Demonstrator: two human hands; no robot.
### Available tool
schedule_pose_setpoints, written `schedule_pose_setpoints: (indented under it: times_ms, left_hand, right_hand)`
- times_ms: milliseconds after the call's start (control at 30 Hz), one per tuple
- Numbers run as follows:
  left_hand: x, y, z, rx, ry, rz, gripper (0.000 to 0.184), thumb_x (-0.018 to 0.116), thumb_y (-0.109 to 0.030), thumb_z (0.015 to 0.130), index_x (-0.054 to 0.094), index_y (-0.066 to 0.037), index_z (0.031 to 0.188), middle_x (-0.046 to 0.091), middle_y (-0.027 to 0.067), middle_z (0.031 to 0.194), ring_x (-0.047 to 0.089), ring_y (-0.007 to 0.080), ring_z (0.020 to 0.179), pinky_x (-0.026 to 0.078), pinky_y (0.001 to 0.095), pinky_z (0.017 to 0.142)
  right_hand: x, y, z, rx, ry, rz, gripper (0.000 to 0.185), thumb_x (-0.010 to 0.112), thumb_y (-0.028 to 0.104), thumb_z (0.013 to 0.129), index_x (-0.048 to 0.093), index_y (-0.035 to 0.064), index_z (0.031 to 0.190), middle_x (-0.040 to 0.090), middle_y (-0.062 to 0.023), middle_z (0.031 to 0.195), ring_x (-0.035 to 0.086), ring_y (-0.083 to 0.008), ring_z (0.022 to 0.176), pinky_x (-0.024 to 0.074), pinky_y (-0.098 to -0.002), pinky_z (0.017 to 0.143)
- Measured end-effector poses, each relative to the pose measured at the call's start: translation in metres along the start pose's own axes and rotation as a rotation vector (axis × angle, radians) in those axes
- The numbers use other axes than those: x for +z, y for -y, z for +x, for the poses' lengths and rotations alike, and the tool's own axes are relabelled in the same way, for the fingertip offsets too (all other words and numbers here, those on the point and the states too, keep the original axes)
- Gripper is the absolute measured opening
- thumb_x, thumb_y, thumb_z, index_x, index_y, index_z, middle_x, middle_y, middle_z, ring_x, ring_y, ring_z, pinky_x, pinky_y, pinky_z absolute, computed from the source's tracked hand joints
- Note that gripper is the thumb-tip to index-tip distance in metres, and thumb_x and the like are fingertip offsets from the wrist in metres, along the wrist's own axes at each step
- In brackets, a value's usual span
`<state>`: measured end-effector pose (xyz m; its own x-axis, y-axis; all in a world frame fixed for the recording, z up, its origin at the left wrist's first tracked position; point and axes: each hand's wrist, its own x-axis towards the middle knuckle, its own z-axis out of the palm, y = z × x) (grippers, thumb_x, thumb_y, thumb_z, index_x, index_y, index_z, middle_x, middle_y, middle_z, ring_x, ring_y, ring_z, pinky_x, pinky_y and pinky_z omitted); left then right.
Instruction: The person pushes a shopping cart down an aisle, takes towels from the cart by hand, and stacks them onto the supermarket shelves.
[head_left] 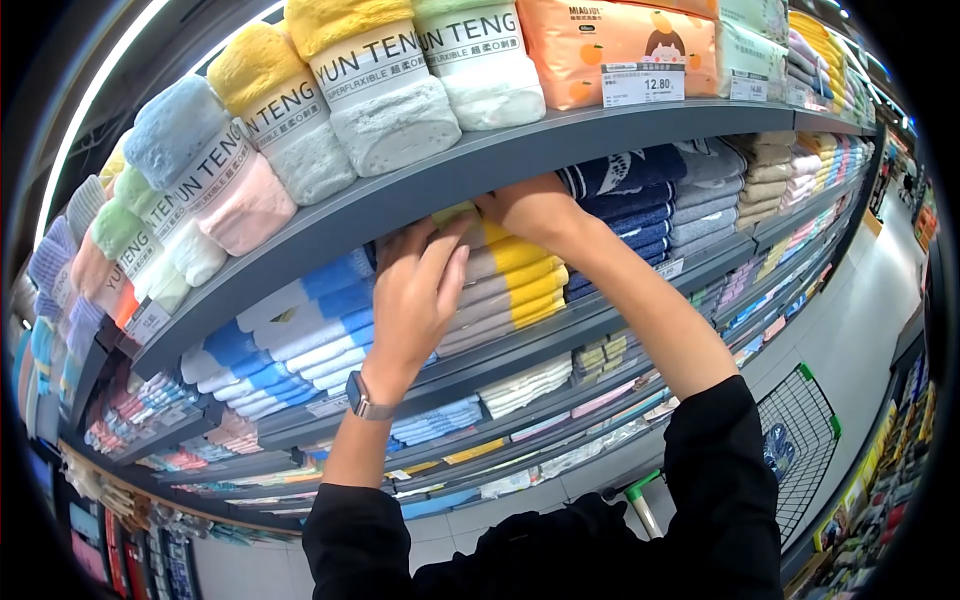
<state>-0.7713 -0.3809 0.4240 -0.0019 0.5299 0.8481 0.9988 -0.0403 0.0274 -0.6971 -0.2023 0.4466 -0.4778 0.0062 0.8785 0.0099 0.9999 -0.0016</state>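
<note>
A stack of folded grey and yellow towels (510, 285) lies on the shelf in front of me. My left hand (412, 290) reaches up to the stack's left top, its fingers stretched out and touching the uppermost towel. At the top of the same stack is my right hand (528, 212), bent inward under the upper shelf board; its fingertips are largely hidden. A smartwatch (366, 398) is on my left wrist. Blue and white towels (310, 325) sit left of the stack, navy towels (625, 215) right of it.
Just above my hands runs the grey upper shelf edge (420, 185), carrying rolled towels (390, 100) and orange packs (570, 60). Lower shelves hold more folded towels (525, 382). A wire shopping cart (800, 450) stands at the lower right in the aisle.
</note>
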Motion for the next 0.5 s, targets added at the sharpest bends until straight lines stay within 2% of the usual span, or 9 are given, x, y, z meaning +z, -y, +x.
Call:
schedule_pose_setpoints:
  times_ms: [133, 233, 433, 500]
  left_hand:
    - [0.002, 0.010, 0.005, 0.015, -0.004, -0.125, 0.023, 0.056, -0.005, 0.089, 0.069, -0.002, 0.108, 0.066, 0.0162, 0.108, 0.061, 0.0323, 0.095, 0.046, 0.0371, 0.087]
    - [-0.002, 0.006, 0.007, -0.091, 0.041, -0.151, 0.025, 0.055, -0.006, 0.090, 0.067, -0.003, 0.112, 0.065, 0.0155, 0.114, 0.060, 0.0322, 0.102, 0.045, 0.0368, 0.090]
    - [0.004, 0.018, 0.003, 0.008, -0.017, 0.143, 0.028, 0.055, -0.010, 0.091, 0.065, -0.003, 0.116, 0.062, 0.0151, 0.119, 0.058, 0.0328, 0.104, 0.044, 0.0395, 0.093]
    - [0.002, 0.015, 0.005, -0.031, -0.003, 0.209, 0.027, 0.055, -0.011, 0.090, 0.066, -0.002, 0.113, 0.062, 0.0148, 0.117, 0.058, 0.0326, 0.105, 0.042, 0.0400, 0.094]
  right_hand:
    - [-0.009, -0.006, 0.006, 0.017, 0.096, 0.020, 0.016, 0.062, 0.015, 0.083, 0.066, 0.0018, 0.091, 0.066, -0.0172, 0.086, 0.063, -0.0339, 0.078, 0.0500, -0.0413, 0.072]
    - [-0.023, -0.004, 0.014, 0.041, 0.181, 0.028, 0.017, 0.060, 0.015, 0.084, 0.068, 0.0037, 0.094, 0.068, -0.0170, 0.088, 0.064, -0.0341, 0.078, 0.0515, -0.0412, 0.072]
    - [-0.023, -0.005, 0.013, 0.000, 0.100, 0.095, 0.018, 0.060, 0.017, 0.084, 0.069, 0.0058, 0.095, 0.068, -0.0167, 0.089, 0.065, -0.0338, 0.080, 0.0522, -0.0413, 0.072]
    - [-0.024, -0.003, 0.012, 0.023, 0.141, 0.120, 0.021, 0.061, 0.020, 0.085, 0.068, 0.0054, 0.097, 0.068, -0.0167, 0.090, 0.065, -0.0333, 0.080, 0.0519, -0.0401, 0.073]
